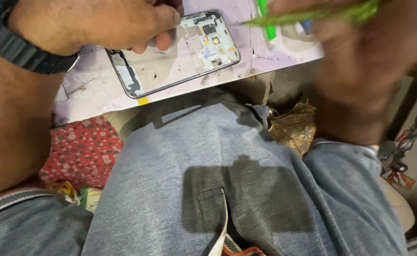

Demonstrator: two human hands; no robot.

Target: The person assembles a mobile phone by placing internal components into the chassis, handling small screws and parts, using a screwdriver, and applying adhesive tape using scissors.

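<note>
An opened phone frame (180, 52) with its back off lies on a pale worktop (94, 90) at the top of the view. My left hand (99, 21), with a black watch on the wrist, rests on the frame's upper left part and holds it down. My right hand (365, 61) is blurred at the upper right and grips a thin green tool (308, 16) whose tip points left toward the phone frame's top corner.
My lap in a grey shirt (227, 180) fills the lower view. A red dotted cloth (83, 151) lies under the worktop on the left, a brownish crumpled wrapper (296, 128) on the right. Another green tool (268, 23) lies on the worktop.
</note>
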